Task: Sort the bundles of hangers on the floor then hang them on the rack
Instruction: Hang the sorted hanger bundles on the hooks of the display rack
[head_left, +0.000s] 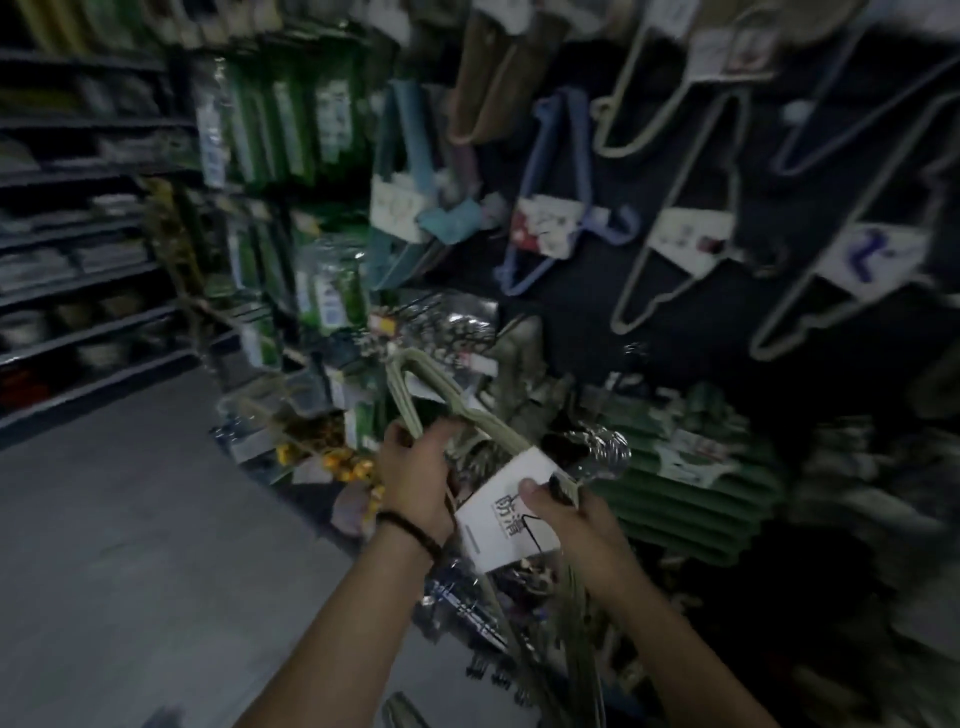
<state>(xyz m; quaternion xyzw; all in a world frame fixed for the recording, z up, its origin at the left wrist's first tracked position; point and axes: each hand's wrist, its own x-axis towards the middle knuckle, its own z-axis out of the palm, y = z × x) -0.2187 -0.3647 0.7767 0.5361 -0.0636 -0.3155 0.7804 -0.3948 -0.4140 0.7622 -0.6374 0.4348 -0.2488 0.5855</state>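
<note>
**One Bundle in Two Hands at the Hanger Rack**

A person holds one bundle of pale green hangers (483, 421) in front of the rack (571, 301), above packaged goods heaped at its foot. The left hand (415, 483), with one dark bracelet (410, 530) at the wrist, curls its fingers round the bundle's upper arm. The right hand (571, 525) pinches the single white label (504, 514), thumb on top. At least five hanging bundles show on the rack: one teal (410, 197), one blue (561, 197) and three pale (675, 239). Blur prevents a firmer count.
</note>
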